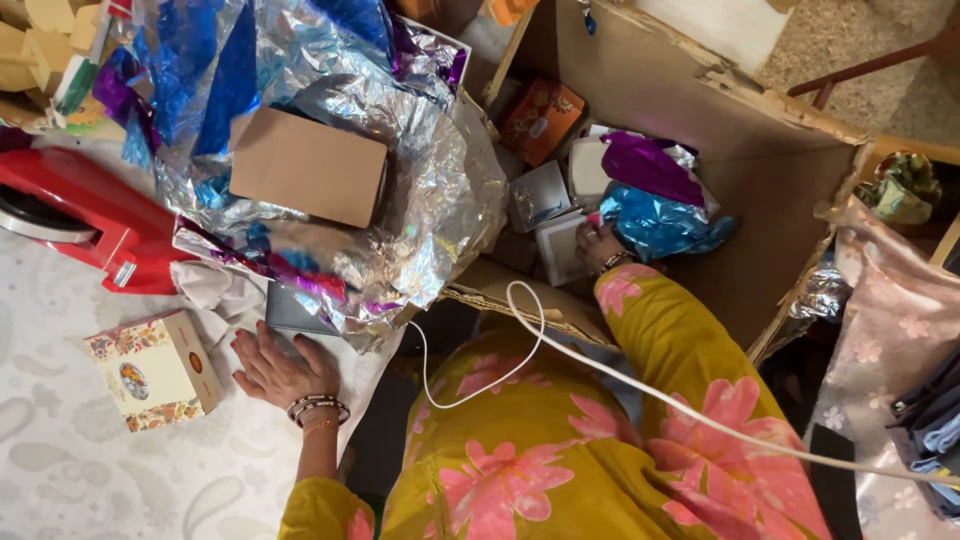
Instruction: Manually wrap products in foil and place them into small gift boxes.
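Head view: nearest, the left hand (275,367) is laid flat and open on the white cloth (60,470), fingertips at a grey sheet (295,312), with a patterned box (155,368) just beside it. Further out, the right hand (600,250) is reached into the big carton (720,130), pressed against a blue foil bundle (655,222); whether it is gripped cannot be told. Beyond, silver foil (440,190) is seen under a brown box (307,167), a red dispenser (90,222) alongside.
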